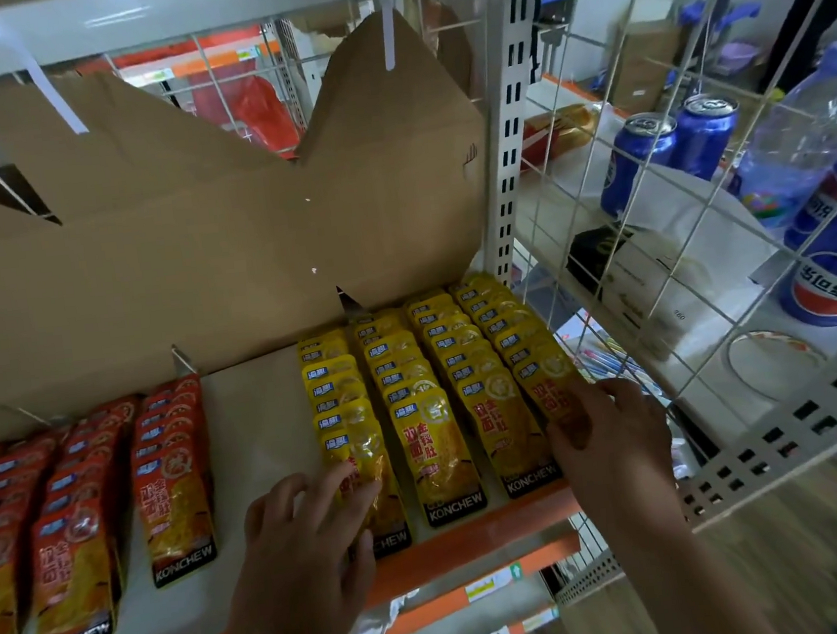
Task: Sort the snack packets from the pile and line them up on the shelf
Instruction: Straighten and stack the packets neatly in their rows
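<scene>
Yellow packets (435, 449) — glossy, KONCHEW-branded, four overlapping rows at the shelf's (263, 436) right end | left hand (305, 540) — fingers spread, flat on leftmost row's front packet | right hand (615, 440) thumb and curled fingers pinching rightmost row's front packet

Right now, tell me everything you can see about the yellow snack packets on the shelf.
The yellow packets are glossy plastic pouches with a blue logo patch, red characters and a black KONCHEW band. They lie in four overlapping rows running front to back on the right of the shelf, apart from the red packets. The left hand rests its fingers on the leftmost row's front packet; the right hand touches the rightmost row's.
</scene>
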### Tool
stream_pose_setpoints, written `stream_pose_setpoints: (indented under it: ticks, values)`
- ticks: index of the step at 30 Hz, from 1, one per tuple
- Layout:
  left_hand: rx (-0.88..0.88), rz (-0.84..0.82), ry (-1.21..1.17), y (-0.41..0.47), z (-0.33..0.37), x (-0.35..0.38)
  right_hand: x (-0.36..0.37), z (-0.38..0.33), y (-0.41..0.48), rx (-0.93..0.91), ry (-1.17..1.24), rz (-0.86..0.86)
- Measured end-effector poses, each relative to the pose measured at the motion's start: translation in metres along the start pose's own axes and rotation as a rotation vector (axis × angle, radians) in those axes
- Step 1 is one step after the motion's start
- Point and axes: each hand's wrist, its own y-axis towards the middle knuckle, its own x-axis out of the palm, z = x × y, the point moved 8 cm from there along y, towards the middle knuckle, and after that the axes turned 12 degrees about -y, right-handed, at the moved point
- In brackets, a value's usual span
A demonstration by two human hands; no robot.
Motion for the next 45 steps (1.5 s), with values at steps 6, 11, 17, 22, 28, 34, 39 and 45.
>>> stream_pose_setpoints:
  ticks: [6,11,17,22,28,34,39,45]
  values:
    - [0.052,0.007,0.006,-0.001,0.005,-0.001,0.004,0.003,0.001,0.009,-0.02,-0.07]
    - [0.128,-0.006,0.007,-0.003,0.009,0.001,0.002,0.0,0.002,-0.003,-0.025,-0.092]
    - [0.167,-0.025,-0.058,-0.005,0.011,0.004,0.003,-0.001,0.002,-0.04,-0.066,-0.098]
    - [0.176,-0.023,-0.073,-0.003,0.011,0.004,0.005,-0.002,0.005,-0.06,-0.097,-0.093]
    - [0.15,-0.043,-0.075,-0.002,0.011,0.005,0.004,-0.004,0.007,-0.078,-0.109,-0.078]
    - [0.113,-0.051,-0.077,-0.001,0.009,0.005,0.007,-0.005,0.011,-0.08,-0.1,-0.111]
    - [0.093,-0.067,-0.078,0.0,0.007,0.006,0.009,-0.006,0.013,-0.09,-0.121,-0.109]
    - [0.089,-0.06,-0.077,0.0,0.008,0.006,0.01,-0.005,0.015,-0.087,-0.095,-0.112]
